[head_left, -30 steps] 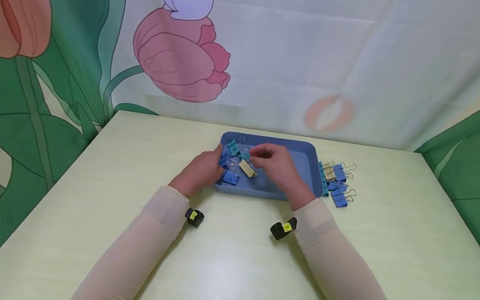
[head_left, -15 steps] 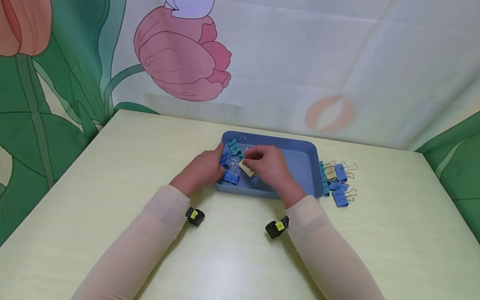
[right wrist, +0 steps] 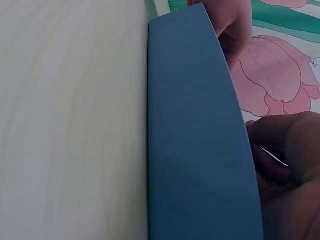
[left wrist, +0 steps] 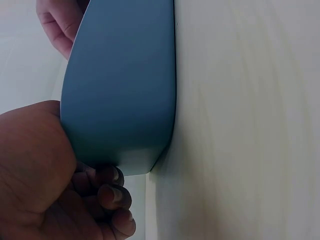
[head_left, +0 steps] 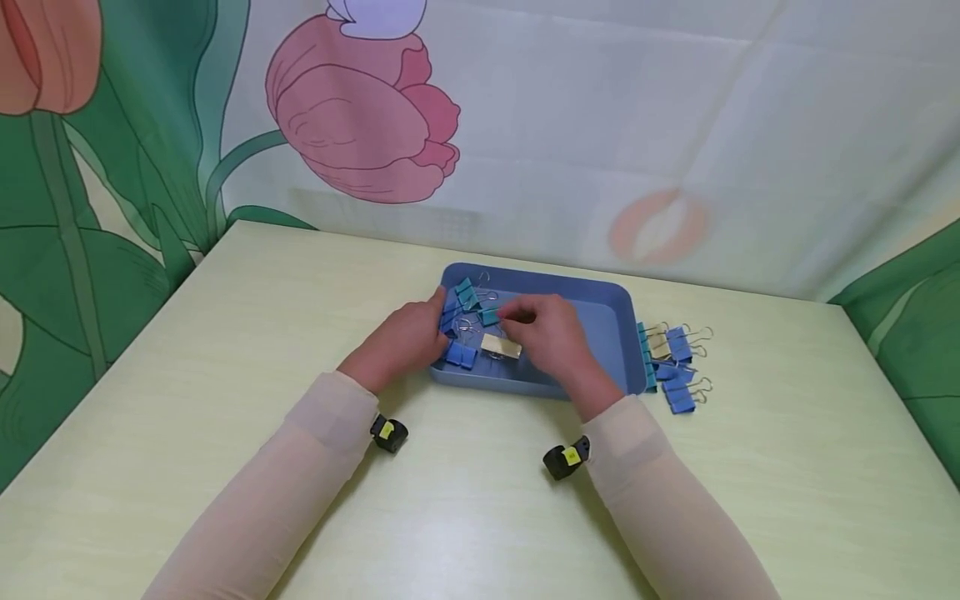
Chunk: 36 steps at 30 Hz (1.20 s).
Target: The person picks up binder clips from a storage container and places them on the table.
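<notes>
My left hand [head_left: 405, 342] grips the left end of a blue tray [head_left: 603, 333], thumb at the rim and fingers curled against the outer wall in the left wrist view. Inside the tray's left half lie several binder clips. My right hand [head_left: 551, 333] reaches over the tray, thumb and forefinger pinching at the right end of a teal binder clip [head_left: 489, 317]. A pale yellow binder clip [head_left: 501, 347] lies just below those fingertips. Another teal clip [head_left: 467, 295] and a blue clip [head_left: 460, 355] rest nearer my left hand. In the right wrist view the tray wall hides the clips.
Right of the tray, a loose group of binder clips lies on the pale table [head_left: 465, 500], among them a long teal one [head_left: 647, 358], a yellow one [head_left: 659, 345] and a blue one [head_left: 679, 395]. A flower-printed curtain [head_left: 540, 125] hangs behind the table.
My right hand shifted left to the yellow clip, then back slightly right to the teal clip. The yellow clip has turned from slanted to nearly level. My left hand stays on the tray.
</notes>
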Each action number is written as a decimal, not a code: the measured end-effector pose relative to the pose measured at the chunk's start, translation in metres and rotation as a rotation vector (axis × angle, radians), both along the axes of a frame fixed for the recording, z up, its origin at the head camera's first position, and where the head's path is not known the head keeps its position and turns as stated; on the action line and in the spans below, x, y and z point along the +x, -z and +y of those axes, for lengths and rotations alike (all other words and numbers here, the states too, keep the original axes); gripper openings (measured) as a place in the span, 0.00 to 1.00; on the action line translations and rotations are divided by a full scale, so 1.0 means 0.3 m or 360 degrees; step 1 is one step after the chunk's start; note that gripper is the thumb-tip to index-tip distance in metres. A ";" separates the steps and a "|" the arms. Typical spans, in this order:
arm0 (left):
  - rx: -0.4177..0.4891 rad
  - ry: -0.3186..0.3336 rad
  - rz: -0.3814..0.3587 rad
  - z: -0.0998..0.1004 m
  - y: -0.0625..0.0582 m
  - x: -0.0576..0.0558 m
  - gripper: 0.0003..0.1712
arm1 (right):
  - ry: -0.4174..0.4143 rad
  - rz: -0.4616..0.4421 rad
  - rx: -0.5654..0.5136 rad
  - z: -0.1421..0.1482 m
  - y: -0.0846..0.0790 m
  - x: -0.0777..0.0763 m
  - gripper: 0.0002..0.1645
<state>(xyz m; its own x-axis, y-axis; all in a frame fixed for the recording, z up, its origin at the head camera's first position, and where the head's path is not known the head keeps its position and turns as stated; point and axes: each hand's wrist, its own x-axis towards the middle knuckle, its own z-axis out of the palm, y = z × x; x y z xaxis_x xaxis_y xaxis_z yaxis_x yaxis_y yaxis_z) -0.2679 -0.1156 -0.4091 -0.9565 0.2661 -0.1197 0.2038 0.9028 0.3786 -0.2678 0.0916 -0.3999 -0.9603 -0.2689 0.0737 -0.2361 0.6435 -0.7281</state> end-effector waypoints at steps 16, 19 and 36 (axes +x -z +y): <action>0.0020 -0.0025 0.0007 -0.003 0.006 -0.004 0.41 | -0.0107 0.0166 0.0167 0.071 -0.010 0.017 0.12; 0.0015 -0.0019 0.0011 -0.002 0.008 -0.008 0.41 | -0.0091 0.0127 0.0161 0.098 -0.010 0.013 0.13; 0.0035 -0.0014 -0.0005 0.002 0.008 -0.010 0.41 | 0.0096 0.0075 0.0079 0.147 0.021 0.002 0.10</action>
